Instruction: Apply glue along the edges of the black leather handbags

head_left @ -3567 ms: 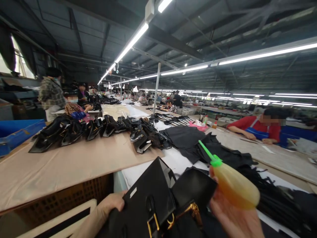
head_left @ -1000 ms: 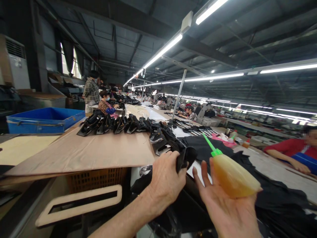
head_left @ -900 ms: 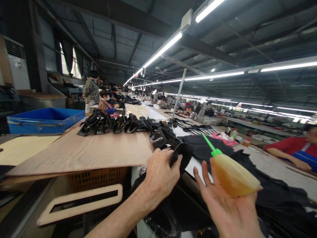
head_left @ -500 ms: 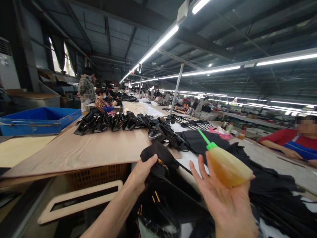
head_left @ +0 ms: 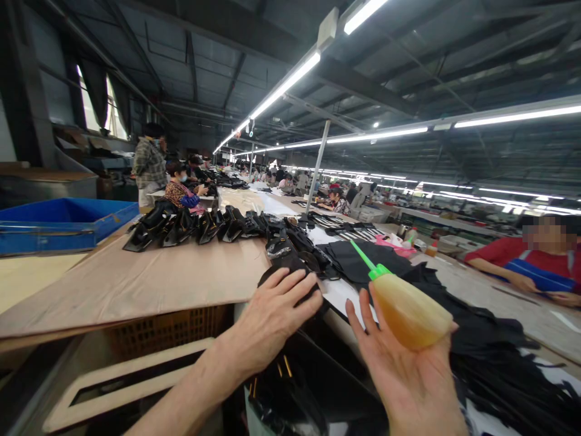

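Right hand (head_left: 411, 345): palm up, fingers part-open and spread, holding the squeeze bottle (head_left: 413, 309) along the thumb side. Bottle body is translucent, pale yellow with amber liquid low down; bright green cap, thin green nozzle. Tilted, nozzle up and to the left, above the black sheets (head_left: 367, 257) on the surface (head_left: 195, 275). Left hand (head_left: 279, 309): palm down, fingers loosely spread over a smooth, dull black piece (head_left: 285, 264) near the surface edge. Can't tell if it's gripping; underside hidden.
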Demonstrator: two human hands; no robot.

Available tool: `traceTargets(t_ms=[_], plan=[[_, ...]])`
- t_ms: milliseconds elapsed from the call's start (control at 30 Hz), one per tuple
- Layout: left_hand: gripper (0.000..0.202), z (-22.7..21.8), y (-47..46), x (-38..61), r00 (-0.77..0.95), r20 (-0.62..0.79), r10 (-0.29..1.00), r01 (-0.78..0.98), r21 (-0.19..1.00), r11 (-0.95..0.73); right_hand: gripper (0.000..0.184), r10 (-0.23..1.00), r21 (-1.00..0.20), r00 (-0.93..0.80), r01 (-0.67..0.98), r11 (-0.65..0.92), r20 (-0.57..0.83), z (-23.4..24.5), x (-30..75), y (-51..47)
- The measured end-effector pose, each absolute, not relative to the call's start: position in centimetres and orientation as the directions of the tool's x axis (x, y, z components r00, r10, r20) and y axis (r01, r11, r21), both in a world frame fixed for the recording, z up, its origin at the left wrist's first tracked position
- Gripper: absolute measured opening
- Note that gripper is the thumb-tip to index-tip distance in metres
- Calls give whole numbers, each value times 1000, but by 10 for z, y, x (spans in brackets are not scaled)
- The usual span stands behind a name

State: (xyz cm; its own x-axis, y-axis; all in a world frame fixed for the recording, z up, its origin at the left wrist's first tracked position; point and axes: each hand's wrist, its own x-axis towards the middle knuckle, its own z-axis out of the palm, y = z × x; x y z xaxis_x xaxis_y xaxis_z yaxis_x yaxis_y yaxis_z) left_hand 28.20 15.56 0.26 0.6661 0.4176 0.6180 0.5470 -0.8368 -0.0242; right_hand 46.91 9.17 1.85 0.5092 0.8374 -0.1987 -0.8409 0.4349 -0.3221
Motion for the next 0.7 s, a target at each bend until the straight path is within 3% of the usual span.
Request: traceTargets(t_ms=[33,100,167,233,333,433,500,633,700], plan=[[43,7,158,281,738,545,399,468,12,-884,45,835,-319,511,-841,437,-204,18,469,92],[38,13,159,280,707,495,505,450,236,-861,47,834,-307,508,-846,435,-217,18,467,92],[27,16,156,284,602,413,683,489,486,-725,47,839,-299,502,-850,433,-212,17,465,92],[28,18,152,291,492,279,825,568,615,-547,44,848,-296,492,-854,428,-196,17,462,91],[56,20,150,302,419,140,897,669,621,-409,39,854,-303,489,-852,426,-176,18,458,90],[76,26,161,306,460,-8,888,716,595,-366,40,852,-315,494,-847,428,-172,19,455,90],[70,31,171,305,469,-108,877,750,574,-330,41,854,-321,493,-846,426,-166,19,453,91],[29,33,184,295,537,-212,817,713,631,-305,39,867,-327,475,-851,411,-147,19,448,95],[27,26,187,287,559,-222,799,674,683,-281,42,877,-326,458,-859,395,-145,20,444,98]])
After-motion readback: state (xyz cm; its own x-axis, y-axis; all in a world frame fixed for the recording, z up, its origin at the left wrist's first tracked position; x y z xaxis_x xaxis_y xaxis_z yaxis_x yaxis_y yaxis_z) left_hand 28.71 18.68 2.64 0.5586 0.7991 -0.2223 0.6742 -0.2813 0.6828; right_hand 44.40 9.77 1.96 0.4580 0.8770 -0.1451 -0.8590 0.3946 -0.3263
